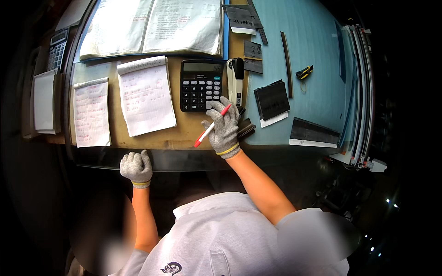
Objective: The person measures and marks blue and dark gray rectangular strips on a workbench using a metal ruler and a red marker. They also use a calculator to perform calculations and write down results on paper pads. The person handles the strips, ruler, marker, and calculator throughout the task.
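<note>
My right hand (pixel 223 128), in a grey knit glove with a yellow cuff band, holds a red and white pen (pixel 210 129) slantwise. Its fingertips reach the lower right keys of a black desk calculator (pixel 195 92) and hide some of them; whether a key is pressed I cannot tell. Just beyond that hand, a cream and black stapler (pixel 235 80) stands beside the calculator. My left hand (pixel 136 166), gloved alike, is curled closed at the table's front edge, with nothing seen in it. A spiral notepad (pixel 146 96) with handwriting lies beyond it, left of the calculator.
A smaller notepad (pixel 91 115) and a large open binder (pixel 182 27) lie left and far. Another calculator (pixel 57 49) is at the far left. On the blue surface at right are dark sample pieces (pixel 272 101), a thin dark strip (pixel 287 64) and a yellow-black utility knife (pixel 304 72).
</note>
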A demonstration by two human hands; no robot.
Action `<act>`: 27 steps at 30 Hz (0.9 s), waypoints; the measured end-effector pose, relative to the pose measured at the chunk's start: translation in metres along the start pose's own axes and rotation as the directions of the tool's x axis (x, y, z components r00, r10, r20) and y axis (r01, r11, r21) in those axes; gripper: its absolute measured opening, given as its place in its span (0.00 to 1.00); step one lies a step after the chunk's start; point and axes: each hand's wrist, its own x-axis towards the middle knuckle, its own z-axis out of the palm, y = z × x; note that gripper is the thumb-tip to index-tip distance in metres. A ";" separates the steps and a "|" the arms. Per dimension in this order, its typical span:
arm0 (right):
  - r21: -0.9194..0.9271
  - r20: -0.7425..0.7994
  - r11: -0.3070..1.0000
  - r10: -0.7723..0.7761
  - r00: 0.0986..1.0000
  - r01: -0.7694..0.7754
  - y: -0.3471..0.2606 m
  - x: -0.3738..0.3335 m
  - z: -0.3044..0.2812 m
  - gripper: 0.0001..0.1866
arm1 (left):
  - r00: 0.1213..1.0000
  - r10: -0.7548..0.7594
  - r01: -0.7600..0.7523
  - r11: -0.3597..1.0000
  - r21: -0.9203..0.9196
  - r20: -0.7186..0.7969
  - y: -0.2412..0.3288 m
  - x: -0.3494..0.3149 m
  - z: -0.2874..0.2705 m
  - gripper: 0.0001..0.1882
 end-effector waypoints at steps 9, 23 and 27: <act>0.043 0.003 0.999 0.002 1.000 -0.003 0.004 0.004 -0.008 0.18 | 1.000 0.002 -0.002 1.000 -0.008 -0.012 0.002 0.001 0.001 0.20; 0.116 0.048 0.993 0.022 0.999 -0.027 0.013 -0.017 -0.020 0.22 | 0.998 -0.020 0.022 0.999 0.033 -0.060 0.009 0.005 0.003 0.22; 0.147 0.049 0.987 0.062 0.997 -0.068 0.019 -0.004 -0.010 0.26 | 0.998 -0.033 0.035 0.999 0.032 -0.055 0.008 0.003 0.005 0.22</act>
